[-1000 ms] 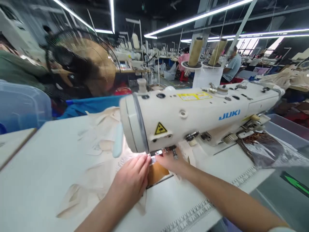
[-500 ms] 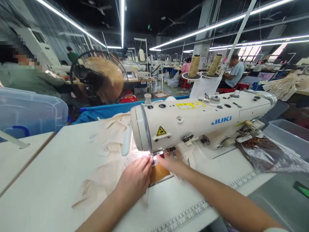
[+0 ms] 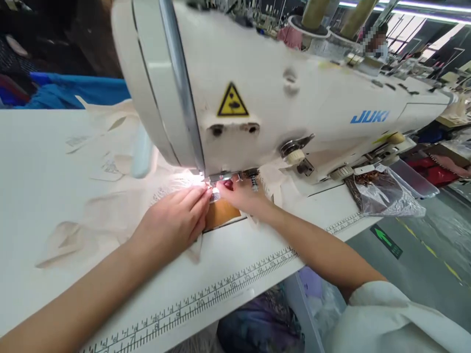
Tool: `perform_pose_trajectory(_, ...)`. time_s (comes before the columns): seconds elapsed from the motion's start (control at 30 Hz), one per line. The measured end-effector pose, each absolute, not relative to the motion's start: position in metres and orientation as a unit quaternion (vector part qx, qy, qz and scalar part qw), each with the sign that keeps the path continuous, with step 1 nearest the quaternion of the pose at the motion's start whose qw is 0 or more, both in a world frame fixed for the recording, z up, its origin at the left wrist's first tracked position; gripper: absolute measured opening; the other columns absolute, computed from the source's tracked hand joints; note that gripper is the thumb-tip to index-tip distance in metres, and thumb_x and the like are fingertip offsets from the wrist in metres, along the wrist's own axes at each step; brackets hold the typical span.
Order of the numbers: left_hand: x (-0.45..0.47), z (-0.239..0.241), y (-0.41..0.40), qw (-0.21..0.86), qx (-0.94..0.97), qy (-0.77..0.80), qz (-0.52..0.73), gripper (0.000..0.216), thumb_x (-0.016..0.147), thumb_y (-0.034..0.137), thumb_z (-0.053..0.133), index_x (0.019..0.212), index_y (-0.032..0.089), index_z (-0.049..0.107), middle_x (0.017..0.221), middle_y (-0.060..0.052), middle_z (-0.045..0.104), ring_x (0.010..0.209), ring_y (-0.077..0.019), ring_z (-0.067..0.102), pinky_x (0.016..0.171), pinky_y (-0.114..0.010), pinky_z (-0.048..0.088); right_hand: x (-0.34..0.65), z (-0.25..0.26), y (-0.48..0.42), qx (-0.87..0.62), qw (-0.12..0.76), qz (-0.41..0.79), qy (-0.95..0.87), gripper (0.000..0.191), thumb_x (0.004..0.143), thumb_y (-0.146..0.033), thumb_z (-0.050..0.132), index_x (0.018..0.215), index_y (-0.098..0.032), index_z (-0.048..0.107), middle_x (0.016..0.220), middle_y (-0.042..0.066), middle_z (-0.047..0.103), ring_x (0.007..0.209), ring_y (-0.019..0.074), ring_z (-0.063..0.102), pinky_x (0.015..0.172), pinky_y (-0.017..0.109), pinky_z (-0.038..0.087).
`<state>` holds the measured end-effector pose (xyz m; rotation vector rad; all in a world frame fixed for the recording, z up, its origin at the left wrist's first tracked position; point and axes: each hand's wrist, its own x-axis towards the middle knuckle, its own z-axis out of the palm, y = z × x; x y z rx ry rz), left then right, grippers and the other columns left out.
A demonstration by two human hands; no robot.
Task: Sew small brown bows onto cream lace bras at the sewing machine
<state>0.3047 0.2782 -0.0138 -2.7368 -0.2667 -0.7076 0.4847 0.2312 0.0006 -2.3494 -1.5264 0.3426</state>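
Observation:
My left hand (image 3: 176, 215) lies over cream fabric (image 3: 110, 211), its fingers together and pinching the cloth's edge close to the lit needle area. From the other side my right hand (image 3: 243, 196) reaches in, thumb and fingers closed on the cloth at the presser foot (image 3: 217, 179). A small dark red spot (image 3: 228, 185) shows by its thumb; what it is I cannot make out. Between the hands lies an orange-brown plate (image 3: 221, 214) in the table. The head of a white JUKI sewing machine (image 3: 257, 88) stands over the fingertips and partly hides them.
A printed ruler (image 3: 198, 304) runs along the front edge of the white table (image 3: 33, 162). Cloth pieces spread leftward near a pale blue bar (image 3: 142, 154). Blue cloth (image 3: 84, 90) hangs behind. A plastic bag (image 3: 386, 193) lies at right, and thread cones (image 3: 314, 14) stand behind.
The view has dipped and come closer to the machine, so the table's front edge and my sleeve now show. Both hands remain at the needle, holding the cloth much as before.

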Motion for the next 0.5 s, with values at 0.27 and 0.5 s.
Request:
perform_pose_trajectory(0.27,0.3057,-0.0139,0.2786,0.141,-0.958,-0.097,-0.228,0.039,0.099,0.023,0.041,0.123,0.000,0.061,0.119,-0.019,0.069,0.104,-0.0309,0.066,0.079,-0.043,0.059,0.4834,0.0039,0.2326,-0.822,0.156,0.141,-0.529,0.024,0.091,-0.038,0.048,0.082,-0.024,0.064,0.071,0.001,0.066,0.077,0.0181,0.062,0.074,0.029,0.046)
perform_pose_trajectory(0.5,0.3062,-0.0138,0.2774,0.164,-0.956,-0.093,-0.224,0.040,0.098,0.021,0.042,0.125,-0.003,0.059,0.120,-0.020,0.068,0.107,-0.0317,0.064,0.086,-0.044,0.057,0.4848,0.0016,0.2329,-0.820,0.159,0.124,-0.536,0.024,0.091,-0.038,0.047,0.084,-0.025,0.066,0.074,0.001,0.069,0.082,0.0181,0.064,0.079,0.028,0.047)
